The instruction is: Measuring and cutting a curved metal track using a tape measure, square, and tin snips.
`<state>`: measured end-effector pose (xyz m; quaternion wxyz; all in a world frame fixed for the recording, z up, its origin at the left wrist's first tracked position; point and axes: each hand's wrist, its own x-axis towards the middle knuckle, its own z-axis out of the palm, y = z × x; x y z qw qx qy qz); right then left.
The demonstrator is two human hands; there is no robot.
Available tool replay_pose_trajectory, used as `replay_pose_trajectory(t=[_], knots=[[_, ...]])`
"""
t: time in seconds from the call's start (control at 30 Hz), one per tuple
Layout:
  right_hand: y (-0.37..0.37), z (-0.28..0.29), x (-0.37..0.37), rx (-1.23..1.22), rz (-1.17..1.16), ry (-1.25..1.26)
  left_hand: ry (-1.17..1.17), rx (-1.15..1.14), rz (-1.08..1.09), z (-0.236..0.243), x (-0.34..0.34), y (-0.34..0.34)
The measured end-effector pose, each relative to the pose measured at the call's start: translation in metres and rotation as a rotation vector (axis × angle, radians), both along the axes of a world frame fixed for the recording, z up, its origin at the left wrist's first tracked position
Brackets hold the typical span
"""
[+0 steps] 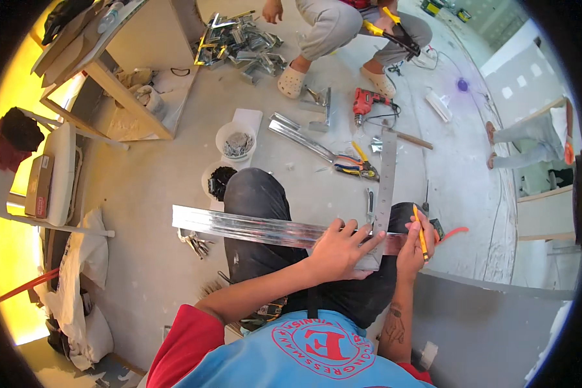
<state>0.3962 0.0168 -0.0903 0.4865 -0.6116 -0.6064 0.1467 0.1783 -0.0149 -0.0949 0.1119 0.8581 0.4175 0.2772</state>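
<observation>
A long silver metal channel (pixel 200 220) lies across my knees, with a metal square (pixel 387 171) crossing it at its right part, long blade pointing away from me. My left hand (pixel 348 249) is closed over the channel and the square where they cross, fingertips pressing near the ruler's edge. My right hand (pixel 412 246) grips a yellow pencil (pixel 419 226) beside the channel's right end. A utility knife (pixel 369 202) lies on the floor just beyond the channel, left of the square.
A co-worker (pixel 317 26) squats opposite, holding yellow-handled snips. Beyond my knees are buckets (pixel 234 134), a red drill (pixel 364 103), pliers (pixel 362 171) and loose metal pieces (pixel 239 45). A chair (pixel 64 174) and wooden table (pixel 136 103) stand at left; another person (pixel 530 142) is at right.
</observation>
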Motion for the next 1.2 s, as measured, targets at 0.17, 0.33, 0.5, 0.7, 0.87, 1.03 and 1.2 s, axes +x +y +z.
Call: replay_pose_trajectory(t=[0.17,0.33,0.5,0.7,0.87,1.03,1.2], knots=[[-0.003,0.002,0.0,0.054,0.017,-0.058,0.007,-0.002,-0.005,0.008,-0.003,-0.003],[-0.007,-0.004,0.004,0.083,0.029,-0.094,-0.005,-0.001,-0.008,0.001,0.001,-0.008],[-0.003,-0.01,0.006,0.061,0.01,-0.136,0.013,-0.022,-0.019,-0.005,0.005,-0.006],[0.001,-0.001,0.006,0.017,-0.016,-0.199,0.01,-0.014,-0.023,-0.003,0.007,-0.001],[0.004,-0.01,0.006,0.005,-0.008,-0.077,0.006,0.033,0.006,-0.005,0.006,0.002],[0.005,-0.014,0.008,-0.022,-0.004,-0.113,0.0,0.035,0.019,-0.007,0.006,0.0],[0.005,-0.013,0.008,-0.03,0.029,-0.111,0.0,0.04,0.029,-0.009,0.005,-0.003]])
